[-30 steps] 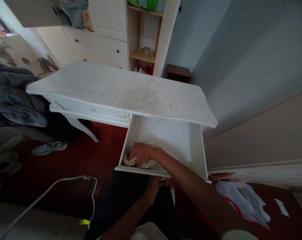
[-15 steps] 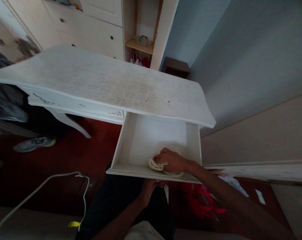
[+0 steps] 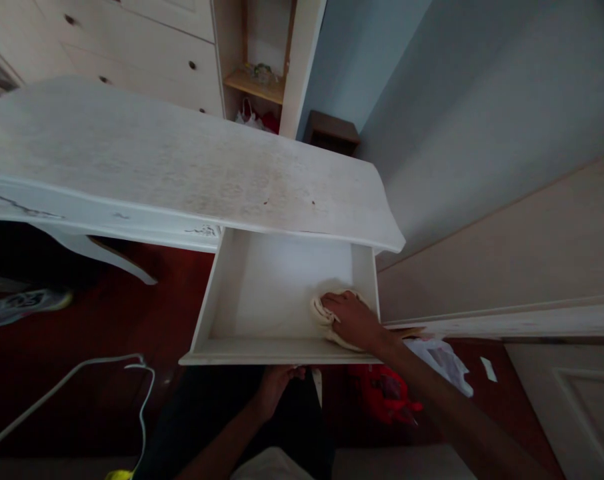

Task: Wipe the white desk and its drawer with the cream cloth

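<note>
Right hand (image 3: 351, 319) gripping a cream cloth (image 3: 319, 312) in the open drawer (image 3: 277, 287)
The cloth lies at the drawer's near right; left hand (image 3: 276, 388) by its near edge, grip I cannot tell

In front of me, the pulled-out white rectangular drawer (image 3: 277, 293) carries a bunched cream cloth (image 3: 323, 316) on its near right.

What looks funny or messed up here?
The long white tabletop has brownish smudges across its middle and two small dark marks behind the open white drawer, odd against the tabletop's paler right end. A crumpled white plastic bag lies on the dark-red floor, perhaps out of place.
</note>
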Motion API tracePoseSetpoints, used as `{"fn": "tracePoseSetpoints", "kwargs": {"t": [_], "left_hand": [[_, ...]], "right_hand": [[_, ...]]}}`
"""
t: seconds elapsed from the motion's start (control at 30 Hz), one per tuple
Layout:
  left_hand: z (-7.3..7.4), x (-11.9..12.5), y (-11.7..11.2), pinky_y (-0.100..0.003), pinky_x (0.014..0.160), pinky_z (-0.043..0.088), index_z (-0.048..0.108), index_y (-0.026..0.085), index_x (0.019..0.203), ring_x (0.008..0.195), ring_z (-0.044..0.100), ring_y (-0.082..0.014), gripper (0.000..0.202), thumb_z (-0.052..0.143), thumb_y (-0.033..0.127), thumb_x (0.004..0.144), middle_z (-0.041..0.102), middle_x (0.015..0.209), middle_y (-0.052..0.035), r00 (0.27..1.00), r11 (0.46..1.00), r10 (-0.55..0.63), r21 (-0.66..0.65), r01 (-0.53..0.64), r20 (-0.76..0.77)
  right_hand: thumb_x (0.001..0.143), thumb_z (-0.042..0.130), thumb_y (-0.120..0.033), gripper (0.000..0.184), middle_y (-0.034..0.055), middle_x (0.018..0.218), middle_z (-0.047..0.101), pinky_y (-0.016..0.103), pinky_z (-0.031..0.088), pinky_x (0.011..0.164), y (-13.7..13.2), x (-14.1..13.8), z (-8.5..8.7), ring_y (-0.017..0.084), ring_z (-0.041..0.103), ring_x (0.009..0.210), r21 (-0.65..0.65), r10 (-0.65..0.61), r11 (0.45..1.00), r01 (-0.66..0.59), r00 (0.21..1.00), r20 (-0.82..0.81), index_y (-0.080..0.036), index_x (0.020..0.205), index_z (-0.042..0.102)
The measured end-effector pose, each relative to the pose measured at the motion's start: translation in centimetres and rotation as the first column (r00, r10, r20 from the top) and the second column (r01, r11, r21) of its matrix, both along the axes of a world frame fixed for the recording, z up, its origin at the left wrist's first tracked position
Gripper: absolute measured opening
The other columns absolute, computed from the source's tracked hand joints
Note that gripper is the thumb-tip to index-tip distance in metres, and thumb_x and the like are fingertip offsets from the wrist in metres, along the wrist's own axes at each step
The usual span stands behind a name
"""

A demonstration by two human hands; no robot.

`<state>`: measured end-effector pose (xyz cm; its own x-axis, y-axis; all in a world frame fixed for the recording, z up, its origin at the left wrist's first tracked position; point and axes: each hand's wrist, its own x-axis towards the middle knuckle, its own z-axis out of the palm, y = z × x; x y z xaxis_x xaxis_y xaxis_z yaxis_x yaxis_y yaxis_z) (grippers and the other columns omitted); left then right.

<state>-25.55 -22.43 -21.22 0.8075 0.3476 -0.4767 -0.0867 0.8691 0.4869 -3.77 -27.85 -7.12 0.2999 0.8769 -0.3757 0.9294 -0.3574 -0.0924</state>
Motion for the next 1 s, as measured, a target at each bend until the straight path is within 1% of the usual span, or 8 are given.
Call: {"fn": "tracePoseSetpoints", "kwargs": {"t": [0.13, 0.3, 0.43, 0.5, 0.73, 0.83, 0.93, 1.0], "left_hand": [[-0.4, 0.0, 0.0, -0.038, 0.071, 0.051, 0.075, 0.014, 0.069, 0.072, 0.066, -0.0237, 0.028, 0.086, 0.038, 0.061, 0.073, 0.071, -0.0081, 1.000, 1.000, 0.004, 0.004, -0.004, 0.015], [-0.3, 0.1, 0.0, -0.038, 0.071, 0.051, 0.076, 0.013, 0.070, 0.072, 0.066, -0.0238, 0.029, 0.085, 0.040, 0.062, 0.074, 0.073, -0.0092, 1.000, 1.000, 0.006, 0.011, -0.006, 0.023], [0.1, 0.3, 0.0, -0.037, 0.068, 0.051, 0.076, 0.013, 0.070, 0.069, 0.065, -0.0230, 0.029, 0.085, 0.039, 0.061, 0.073, 0.071, -0.0088, 1.000, 1.000, 0.022, 0.020, -0.023, 0.020], [0.2, 0.5, 0.0, -0.036, 0.066, 0.051, 0.076, 0.013, 0.069, 0.068, 0.065, -0.0228, 0.029, 0.085, 0.039, 0.059, 0.072, 0.070, -0.0086, 1.000, 0.999, 0.031, 0.015, -0.031, 0.005], [0.6, 0.4, 0.2, -0.036, 0.068, 0.051, 0.076, 0.014, 0.070, 0.069, 0.065, -0.0224, 0.027, 0.084, 0.038, 0.061, 0.074, 0.074, -0.0093, 1.000, 0.999, 0.018, 0.036, -0.019, 0.016], [0.7, 0.4, 0.1, -0.036, 0.068, 0.051, 0.076, 0.014, 0.072, 0.068, 0.065, -0.0221, 0.028, 0.083, 0.038, 0.061, 0.074, 0.075, -0.0094, 1.000, 0.999, 0.014, 0.047, -0.014, 0.009], [0.8, 0.4, 0.1, -0.035, 0.068, 0.052, 0.076, 0.014, 0.072, 0.069, 0.066, -0.0214, 0.029, 0.084, 0.039, 0.060, 0.074, 0.076, -0.0092, 1.000, 0.999, 0.010, 0.038, -0.009, -0.011], [0.9, 0.5, 0.1, -0.035, 0.068, 0.052, 0.076, 0.014, 0.071, 0.068, 0.065, -0.0211, 0.029, 0.084, 0.039, 0.060, 0.074, 0.075, -0.0090, 1.000, 0.999, -0.001, 0.033, 0.001, -0.016]], "right_hand": [[0.089, 0.051, -0.016, 0.043, 0.0138, 0.132, 0.059, 0.037, 0.048, 0.091, 1.4, 0.7, -0.5, 0.028, 0.052, 0.116, 0.078, -0.238, 0.971, 0.225, 0.940, 0.244, -0.018, 0.132, 0.056], [0.097, 0.040, -0.017, 0.039, 0.0171, 0.128, 0.059, 0.038, 0.051, 0.083, 4.6, 2.9, -1.3, 0.029, 0.056, 0.111, 0.225, -0.321, 0.943, 0.244, 0.840, 0.438, -0.017, 0.134, 0.052], [0.098, 0.037, -0.016, 0.036, 0.0189, 0.119, 0.062, 0.035, 0.054, 0.078, 7.5, 4.3, -1.4, 0.028, 0.063, 0.105, 0.299, -0.538, 0.842, 0.449, 0.743, 0.399, -0.016, 0.130, 0.053], [0.098, 0.037, -0.015, 0.035, 0.0188, 0.116, 0.064, 0.036, 0.055, 0.076, 8.6, 4.8, -1.4, 0.028, 0.066, 0.102, 0.313, -0.597, 0.802, 0.509, 0.717, 0.361, -0.017, 0.127, 0.055], [0.098, 0.033, -0.012, 0.037, 0.0206, 0.114, 0.066, 0.041, 0.057, 0.079, 10.1, 5.9, -2.2, 0.030, 0.067, 0.103, 0.365, -0.602, 0.792, 0.490, 0.726, 0.332, -0.015, 0.123, 0.061], [0.096, 0.036, -0.012, 0.038, 0.0222, 0.118, 0.065, 0.042, 0.057, 0.081, 10.4, 5.9, -2.2, 0.030, 0.068, 0.103, 0.368, -0.635, 0.766, 0.527, 0.710, 0.305, -0.014, 0.125, 0.061], [0.094, 0.040, -0.014, 0.039, 0.0238, 0.124, 0.063, 0.042, 0.056, 0.084, 10.8, 6.0, -1.6, 0.031, 0.067, 0.107, 0.306, -0.667, 0.741, 0.598, 0.706, 0.237, -0.012, 0.126, 0.062], [0.092, 0.043, -0.017, 0.039, 0.0241, 0.128, 0.062, 0.041, 0.054, 0.088, 10.9, 6.4, -1.0, 0.031, 0.066, 0.111, 0.235, -0.659, 0.750, 0.618, 0.728, 0.189, -0.010, 0.126, 0.063]]}}
